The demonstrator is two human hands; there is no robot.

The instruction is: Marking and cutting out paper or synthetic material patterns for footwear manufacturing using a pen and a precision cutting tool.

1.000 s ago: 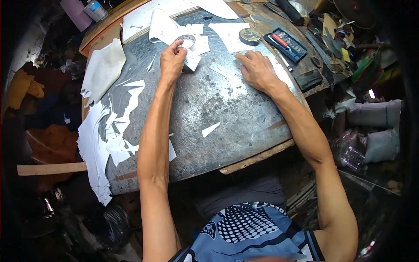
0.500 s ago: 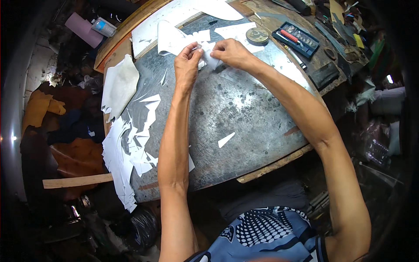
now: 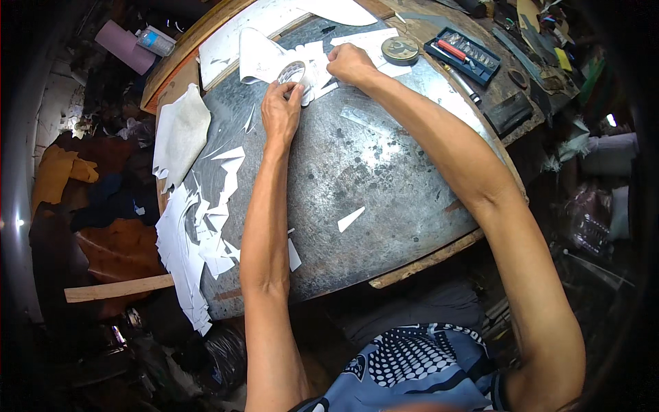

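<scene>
My left hand [image 3: 281, 110] grips a roll of tape [image 3: 303, 84] by its near edge, its ring standing up at the far part of the metal-topped table. My right hand [image 3: 351, 64] is closed a short way to the right, over white paper pieces [image 3: 316, 64]. Its fingertips are pressed together, and whatever is in them is too small to make out. A curled white paper sheet [image 3: 255, 60] lies just beyond the left hand. Right of the right hand sits a round tin [image 3: 399, 50].
White paper offcuts [image 3: 184, 237] heap along the table's left edge, below a pale leather piece [image 3: 180, 134]. A clear ruler [image 3: 367, 120] and a small paper sliver [image 3: 351, 220] lie mid-table. At the right are a tool box [image 3: 463, 56] and a dark block [image 3: 511, 115].
My hands have moved apart a little, the left one downward. The tape roll now shows its open ring in the left hand. The head view has shifted slightly.
</scene>
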